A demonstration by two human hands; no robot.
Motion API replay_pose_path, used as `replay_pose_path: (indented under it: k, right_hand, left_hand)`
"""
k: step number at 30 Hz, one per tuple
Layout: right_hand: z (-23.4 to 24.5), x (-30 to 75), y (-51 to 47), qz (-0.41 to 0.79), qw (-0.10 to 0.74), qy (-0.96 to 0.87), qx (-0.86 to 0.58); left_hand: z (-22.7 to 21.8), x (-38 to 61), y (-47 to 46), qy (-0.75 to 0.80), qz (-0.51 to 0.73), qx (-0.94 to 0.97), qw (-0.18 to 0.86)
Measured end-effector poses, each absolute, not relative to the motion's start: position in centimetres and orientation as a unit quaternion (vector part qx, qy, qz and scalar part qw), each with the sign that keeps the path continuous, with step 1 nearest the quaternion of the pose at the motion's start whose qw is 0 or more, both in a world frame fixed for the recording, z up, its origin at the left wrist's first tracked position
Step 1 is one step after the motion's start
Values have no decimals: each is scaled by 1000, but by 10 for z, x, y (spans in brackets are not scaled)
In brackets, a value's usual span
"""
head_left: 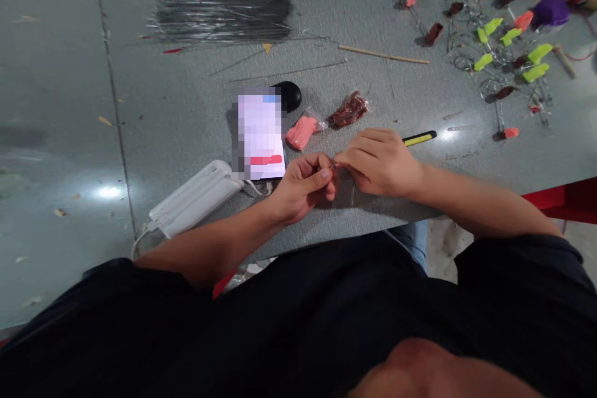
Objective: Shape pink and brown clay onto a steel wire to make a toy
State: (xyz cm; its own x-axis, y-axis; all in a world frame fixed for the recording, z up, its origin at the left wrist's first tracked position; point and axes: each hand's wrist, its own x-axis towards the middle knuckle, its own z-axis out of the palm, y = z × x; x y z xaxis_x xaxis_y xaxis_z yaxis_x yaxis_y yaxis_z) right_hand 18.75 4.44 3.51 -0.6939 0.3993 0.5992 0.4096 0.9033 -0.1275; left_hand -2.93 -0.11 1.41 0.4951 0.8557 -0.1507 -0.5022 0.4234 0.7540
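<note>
Close to the table's near edge, my left hand [303,188] and my right hand [383,160] meet fingertip to fingertip. Both are closed in a pinch on a thin wire [352,194], part of which hangs below my right hand. Its end between the fingertips is small and mostly hidden. Just beyond my hands lie a bag of pink clay-like material [302,132] and a bag of dark brown material [349,110]. A yellow and black cutter [420,138] sticks out from behind my right hand.
A lit phone [261,137], a black rounded object [290,96] and a white power bank [196,198] lie to the left. Farther back are a bundle of thin wires [224,15] and a wooden stick [383,55]. Several wire pieces with coloured tips [494,28] spread at right.
</note>
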Motion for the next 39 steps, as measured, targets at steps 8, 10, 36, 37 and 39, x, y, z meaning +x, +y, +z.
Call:
replay_pose_path:
  k: [8, 10, 36, 37, 39]
  right_hand:
    - [26, 193, 51, 60, 309, -921, -227]
    - [29, 196, 54, 13, 303, -937, -174]
    - [58, 198, 54, -116, 200, -960, -161]
    - [59, 197, 54, -100, 186, -962, -174]
    - [61, 196, 56, -64, 169, -964, -196]
  left_hand:
    - [12, -31, 4, 278, 415, 335, 799]
    - [12, -31, 3, 269, 382, 331, 820]
    - [11, -28, -1, 278, 381, 336, 815]
    - [11, -28, 0, 279, 383, 338, 813]
    - [11, -28, 1, 278, 392, 344, 807]
